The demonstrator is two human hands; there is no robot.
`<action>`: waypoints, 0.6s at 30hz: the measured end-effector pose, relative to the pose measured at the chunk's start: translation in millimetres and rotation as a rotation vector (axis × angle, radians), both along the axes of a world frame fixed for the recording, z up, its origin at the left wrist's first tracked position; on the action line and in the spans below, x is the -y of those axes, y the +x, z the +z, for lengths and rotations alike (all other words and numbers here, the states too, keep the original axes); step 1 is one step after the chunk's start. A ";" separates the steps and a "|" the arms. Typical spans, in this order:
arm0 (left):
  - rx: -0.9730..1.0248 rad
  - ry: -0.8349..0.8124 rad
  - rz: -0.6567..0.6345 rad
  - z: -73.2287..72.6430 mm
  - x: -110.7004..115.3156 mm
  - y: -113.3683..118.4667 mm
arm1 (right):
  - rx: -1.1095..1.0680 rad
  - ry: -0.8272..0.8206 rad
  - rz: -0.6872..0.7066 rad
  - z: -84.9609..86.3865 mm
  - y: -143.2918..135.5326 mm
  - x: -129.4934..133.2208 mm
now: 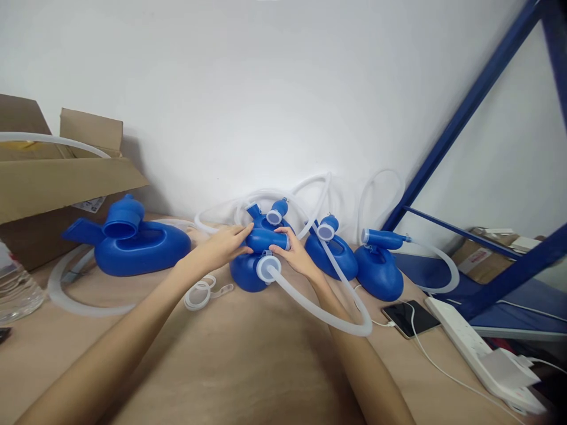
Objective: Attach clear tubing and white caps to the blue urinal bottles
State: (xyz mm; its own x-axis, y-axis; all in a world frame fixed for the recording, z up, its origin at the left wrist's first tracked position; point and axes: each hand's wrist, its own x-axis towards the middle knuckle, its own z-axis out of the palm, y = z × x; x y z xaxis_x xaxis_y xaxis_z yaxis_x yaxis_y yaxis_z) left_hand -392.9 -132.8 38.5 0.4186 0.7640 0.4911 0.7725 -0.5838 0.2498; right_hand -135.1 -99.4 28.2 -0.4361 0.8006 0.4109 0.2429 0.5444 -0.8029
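In the middle of the table, both hands grip the blue tube-shaped mouthpiece (262,240) of a urinal bottle (248,273). My left hand (228,241) closes round its left end. My right hand (295,254) holds the right end, where a clear rim shows. Just below the fingers, a translucent cap (268,269) carries a hose (325,319) that curves over my right forearm. Right behind stands another blue urinal bottle with a white-lidded mouthpiece (277,211). A thin white coiled strap (198,295) lies near my left forearm.
Two more urinal bottles (334,260) (380,277) stand at right; a larger one (142,257) sits left, before a cardboard box (66,177). A phone (410,319), a power strip (481,354) and cables lie at right. A blue metal frame (469,100) rises beyond.
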 end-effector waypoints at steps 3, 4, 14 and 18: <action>-0.022 -0.032 0.048 -2.8 -7.2 -3.0 | 0.007 -0.015 -0.011 1.7 -2.0 3.1; -0.033 -0.027 0.055 -3.3 -7.3 -3.9 | 0.003 -0.014 -0.017 1.9 -3.1 3.7; -0.044 0.039 0.070 -9.8 -4.3 -7.5 | -0.064 0.098 -0.018 2.8 -10.3 4.3; -0.052 0.078 0.079 -5.7 0.6 -5.7 | -0.019 0.077 -0.025 9.2 -7.6 9.0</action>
